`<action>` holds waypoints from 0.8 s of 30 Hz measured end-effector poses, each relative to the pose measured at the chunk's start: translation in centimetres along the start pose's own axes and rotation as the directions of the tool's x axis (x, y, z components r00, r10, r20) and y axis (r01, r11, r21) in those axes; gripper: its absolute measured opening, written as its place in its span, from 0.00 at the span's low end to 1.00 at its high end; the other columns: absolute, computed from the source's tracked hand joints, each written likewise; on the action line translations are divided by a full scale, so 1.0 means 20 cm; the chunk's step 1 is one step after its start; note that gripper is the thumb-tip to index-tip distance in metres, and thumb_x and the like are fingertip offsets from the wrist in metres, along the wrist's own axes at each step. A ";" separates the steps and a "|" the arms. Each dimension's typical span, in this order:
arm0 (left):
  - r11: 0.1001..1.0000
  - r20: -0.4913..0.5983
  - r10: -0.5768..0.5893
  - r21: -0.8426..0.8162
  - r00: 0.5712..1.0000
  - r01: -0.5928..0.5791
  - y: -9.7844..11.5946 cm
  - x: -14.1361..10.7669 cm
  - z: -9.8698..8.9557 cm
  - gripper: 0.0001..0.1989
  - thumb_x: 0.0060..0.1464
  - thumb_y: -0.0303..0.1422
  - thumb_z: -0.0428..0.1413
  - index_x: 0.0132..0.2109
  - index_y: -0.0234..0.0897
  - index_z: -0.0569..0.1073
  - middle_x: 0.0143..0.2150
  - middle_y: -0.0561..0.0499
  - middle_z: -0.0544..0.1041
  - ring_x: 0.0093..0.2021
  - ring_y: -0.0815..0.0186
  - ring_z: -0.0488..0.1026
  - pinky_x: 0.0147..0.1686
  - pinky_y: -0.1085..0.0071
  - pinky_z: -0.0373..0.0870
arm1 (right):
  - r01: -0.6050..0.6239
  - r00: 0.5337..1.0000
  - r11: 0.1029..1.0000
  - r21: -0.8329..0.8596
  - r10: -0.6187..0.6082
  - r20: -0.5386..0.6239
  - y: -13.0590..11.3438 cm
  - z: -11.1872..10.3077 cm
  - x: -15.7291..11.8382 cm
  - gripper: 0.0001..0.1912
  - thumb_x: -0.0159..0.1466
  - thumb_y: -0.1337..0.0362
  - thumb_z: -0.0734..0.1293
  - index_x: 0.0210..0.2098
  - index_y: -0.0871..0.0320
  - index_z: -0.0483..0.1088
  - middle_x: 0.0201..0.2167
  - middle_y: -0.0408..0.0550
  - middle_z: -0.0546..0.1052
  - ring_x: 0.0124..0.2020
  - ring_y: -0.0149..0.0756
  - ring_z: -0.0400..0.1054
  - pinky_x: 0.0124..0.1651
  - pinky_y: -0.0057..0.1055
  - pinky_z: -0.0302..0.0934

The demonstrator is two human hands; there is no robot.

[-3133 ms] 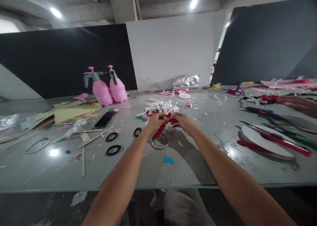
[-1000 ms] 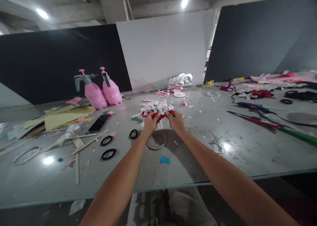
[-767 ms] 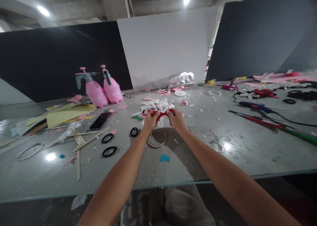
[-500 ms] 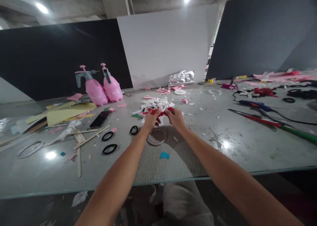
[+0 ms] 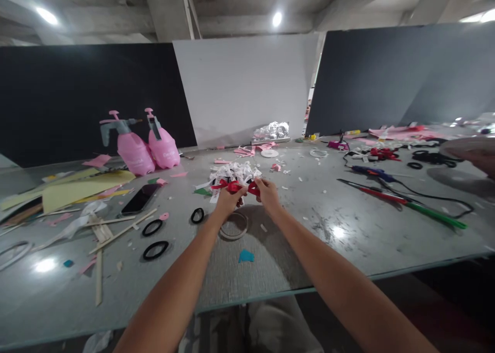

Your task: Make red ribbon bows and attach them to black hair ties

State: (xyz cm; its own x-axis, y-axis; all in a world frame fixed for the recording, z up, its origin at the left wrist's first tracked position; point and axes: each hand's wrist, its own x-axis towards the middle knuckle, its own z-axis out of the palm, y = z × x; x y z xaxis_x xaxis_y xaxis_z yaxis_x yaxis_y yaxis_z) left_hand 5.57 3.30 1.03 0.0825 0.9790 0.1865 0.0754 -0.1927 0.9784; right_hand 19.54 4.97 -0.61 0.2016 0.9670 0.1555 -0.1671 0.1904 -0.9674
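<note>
Both sets of your fingers are clamped on the red ribbon (image 5: 233, 186) at the frame's centre, your left hand (image 5: 229, 199) and right hand (image 5: 268, 194) near each other. Just above them in the frame lies a pile of white scraps (image 5: 240, 170); just below, a pale ring (image 5: 233, 237), then a blue scrap (image 5: 246, 256). Black rings (image 5: 154, 258) lie left of centre, and two pink spray bottles (image 5: 135, 154) stand upper left.

Dim, greyish light from overhead lamps (image 5: 277, 18) leaves bright glare spots on the surface (image 5: 371, 242) and a shadow beneath the right arm (image 5: 332, 265). Lens distortion stretches the edges; detail around the left hand (image 5: 228, 201) looks soft.
</note>
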 end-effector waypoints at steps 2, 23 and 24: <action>1.000 -0.008 -0.001 0.009 1.000 0.001 0.00 0.00 0.00 0.21 0.42 0.49 0.63 0.26 0.33 0.73 0.15 0.55 0.67 0.15 0.73 0.64 0.16 0.76 0.60 | 0.016 0.999 1.000 -0.016 -0.016 -0.042 -0.02 -0.02 0.01 0.20 0.55 0.47 0.65 0.22 0.58 0.65 0.13 0.35 0.58 0.12 0.23 0.49 0.15 0.24 0.43; 0.999 -0.039 0.004 0.041 0.999 -0.003 -0.03 0.03 -0.01 0.21 0.44 0.50 0.61 0.29 0.33 0.73 0.21 0.53 0.71 0.15 0.73 0.64 0.15 0.76 0.61 | 0.127 0.939 0.979 -0.159 -0.067 0.338 0.07 -0.05 0.05 0.20 0.55 0.45 0.67 0.24 0.57 0.65 0.14 0.36 0.60 0.15 0.24 0.49 0.18 0.25 0.44; 0.999 -0.042 0.000 0.037 0.999 0.001 -0.03 0.03 -0.01 0.22 0.44 0.50 0.60 0.30 0.33 0.73 0.21 0.53 0.71 0.15 0.73 0.64 0.15 0.76 0.61 | 0.142 0.937 0.974 -0.177 -0.074 0.341 0.07 -0.05 0.06 0.20 0.55 0.46 0.66 0.24 0.57 0.65 0.14 0.36 0.61 0.15 0.24 0.49 0.19 0.25 0.44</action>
State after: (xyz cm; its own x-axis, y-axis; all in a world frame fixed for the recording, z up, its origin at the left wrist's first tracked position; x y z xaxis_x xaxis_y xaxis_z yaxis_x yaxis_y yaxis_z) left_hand 5.37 3.97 0.55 0.0403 0.9809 0.1903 0.1119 -0.1936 0.9747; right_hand 20.52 6.15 -2.05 -0.1277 0.9498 0.2855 0.0371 0.2923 -0.9556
